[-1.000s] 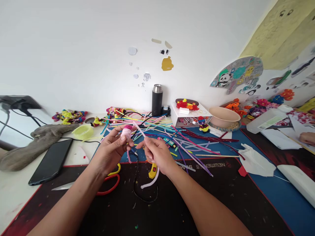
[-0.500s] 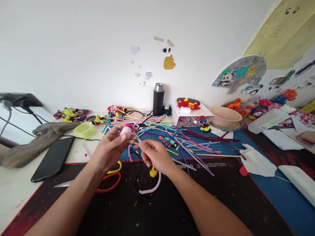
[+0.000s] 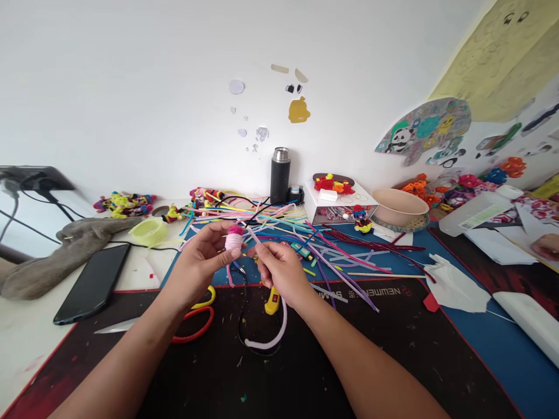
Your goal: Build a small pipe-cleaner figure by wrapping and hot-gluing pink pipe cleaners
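Observation:
My left hand (image 3: 198, 259) pinches a small coiled roll of pipe cleaner (image 3: 234, 241), pale pink with a deep pink top, between thumb and fingers. Just to its right, my right hand (image 3: 283, 270) has thumb and forefinger closed on a pale lilac pipe cleaner (image 3: 267, 345). Its short end points up at the roll, and the long tail curves down below the hand over the dark mat. Whether that end touches the roll I cannot tell. A yellow tool (image 3: 272, 301) lies behind my right hand, partly covered.
Scissors (image 3: 198, 326) with red and yellow handles lie partly under my left forearm. Loose coloured pipe cleaners (image 3: 349, 279) spread behind my hands. A black phone (image 3: 94, 282) is at left, a black flask (image 3: 280, 177) by the wall. Another person's hand (image 3: 545, 245) shows at far right.
The roll has turned more upright in my left hand and shifted slightly right. My right hand has moved a little right, and the pipe cleaner's short end now points upward beside the roll.

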A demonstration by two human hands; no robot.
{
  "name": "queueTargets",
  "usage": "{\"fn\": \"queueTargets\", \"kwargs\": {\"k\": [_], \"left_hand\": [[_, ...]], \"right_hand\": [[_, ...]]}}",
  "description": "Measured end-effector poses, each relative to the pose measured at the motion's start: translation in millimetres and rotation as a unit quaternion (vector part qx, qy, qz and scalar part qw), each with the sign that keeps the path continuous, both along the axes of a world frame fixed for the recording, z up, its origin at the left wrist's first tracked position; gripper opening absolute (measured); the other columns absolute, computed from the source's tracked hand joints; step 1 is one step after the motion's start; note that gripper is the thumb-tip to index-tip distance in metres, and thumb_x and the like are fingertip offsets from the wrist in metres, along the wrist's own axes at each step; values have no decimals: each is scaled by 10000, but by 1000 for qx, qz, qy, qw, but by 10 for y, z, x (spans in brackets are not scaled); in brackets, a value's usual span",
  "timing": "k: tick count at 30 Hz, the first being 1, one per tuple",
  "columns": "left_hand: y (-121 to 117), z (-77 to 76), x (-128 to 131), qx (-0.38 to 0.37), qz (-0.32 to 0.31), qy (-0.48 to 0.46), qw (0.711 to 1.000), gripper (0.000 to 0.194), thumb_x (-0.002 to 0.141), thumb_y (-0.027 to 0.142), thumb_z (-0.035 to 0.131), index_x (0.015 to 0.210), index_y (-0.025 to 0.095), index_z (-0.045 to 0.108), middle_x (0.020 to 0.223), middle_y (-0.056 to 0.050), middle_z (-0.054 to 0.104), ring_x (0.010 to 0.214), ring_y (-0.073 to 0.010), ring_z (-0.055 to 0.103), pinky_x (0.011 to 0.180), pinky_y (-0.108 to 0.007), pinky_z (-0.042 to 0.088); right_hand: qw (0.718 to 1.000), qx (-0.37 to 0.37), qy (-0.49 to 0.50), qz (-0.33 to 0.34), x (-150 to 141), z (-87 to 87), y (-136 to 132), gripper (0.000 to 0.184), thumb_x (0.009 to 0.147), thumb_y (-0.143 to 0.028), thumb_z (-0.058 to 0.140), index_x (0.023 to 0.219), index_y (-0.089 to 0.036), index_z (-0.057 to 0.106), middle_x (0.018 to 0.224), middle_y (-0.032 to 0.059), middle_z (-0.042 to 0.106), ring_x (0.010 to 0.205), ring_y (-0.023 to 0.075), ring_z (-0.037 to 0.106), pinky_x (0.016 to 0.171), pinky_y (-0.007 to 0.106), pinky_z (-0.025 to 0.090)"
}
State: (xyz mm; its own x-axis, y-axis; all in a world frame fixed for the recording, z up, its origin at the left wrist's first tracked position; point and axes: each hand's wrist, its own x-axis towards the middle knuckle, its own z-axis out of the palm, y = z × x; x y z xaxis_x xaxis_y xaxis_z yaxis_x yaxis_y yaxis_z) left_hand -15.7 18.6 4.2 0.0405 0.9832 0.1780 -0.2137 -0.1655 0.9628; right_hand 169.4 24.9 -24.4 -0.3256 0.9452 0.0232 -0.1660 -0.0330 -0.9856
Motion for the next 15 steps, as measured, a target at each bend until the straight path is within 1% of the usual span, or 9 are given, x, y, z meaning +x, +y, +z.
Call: {"fn": "queueTargets", "kwargs": {"k": [2, 4, 7, 9, 11, 13, 15], "left_hand": [[-6, -14, 0, 14, 17, 44, 999, 424, 770, 315, 958, 1132, 242, 750, 1112, -56, 767, 1015, -233, 707, 888, -326, 579], [-19, -35, 1, 34, 27, 90, 995, 409, 811, 309, 919, 1176, 262, 739, 1174, -59, 755, 1043, -246, 706, 905, -342, 573], [-49, -57, 10, 90, 37, 177, 979, 353, 881, 299, 842, 1224, 300, 761, 1249, -66, 721, 1094, -270, 687, 949, -374, 554], [-71, -53, 25, 136, 42, 243, 960, 317, 908, 276, 798, 1220, 327, 791, 1219, -66, 718, 1128, -294, 666, 972, -394, 538], [-88, -38, 44, 168, 44, 287, 942, 286, 910, 253, 772, 1178, 342, 821, 1170, -71, 724, 1147, -318, 653, 975, -410, 535], [-98, -26, 61, 182, 38, 308, 933, 270, 916, 243, 747, 1148, 347, 836, 1155, -78, 726, 1135, -328, 657, 967, -421, 542], [-102, -26, 70, 189, 27, 321, 928, 277, 933, 240, 718, 1159, 349, 835, 1170, -82, 724, 1116, -323, 667, 965, -423, 548]], "right_hand": [[1000, -13, 19, -7, -2, -6, 4, 509, 930, -686, 669, 911, -179, 712, 516, -86, 481, 381, 78, 387, 415, 231, 307], [999, -31, 37, -13, -3, 6, 1, 501, 906, -682, 703, 906, -181, 708, 516, -85, 477, 388, 75, 364, 412, 231, 274], [996, -62, 66, -20, -3, 35, -6, 517, 856, -697, 750, 909, -186, 687, 517, -91, 462, 397, 68, 327, 409, 228, 217], [993, -76, 83, -22, -4, 42, -5, 530, 837, -708, 766, 913, -194, 660, 520, -98, 453, 400, 63, 304, 407, 227, 190], [992, -85, 94, -19, -7, 35, -3, 533, 835, -706, 778, 925, -201, 633, 525, -104, 451, 400, 60, 294, 409, 226, 174], [991, -86, 98, -8, -13, 24, -1, 535, 839, -705, 783, 932, -205, 617, 527, -109, 450, 396, 58, 291, 410, 227, 165], [991, -85, 101, 5, -16, 21, -2, 542, 835, -709, 786, 923, -203, 613, 524, -113, 441, 392, 56, 284, 411, 230, 159]]}}
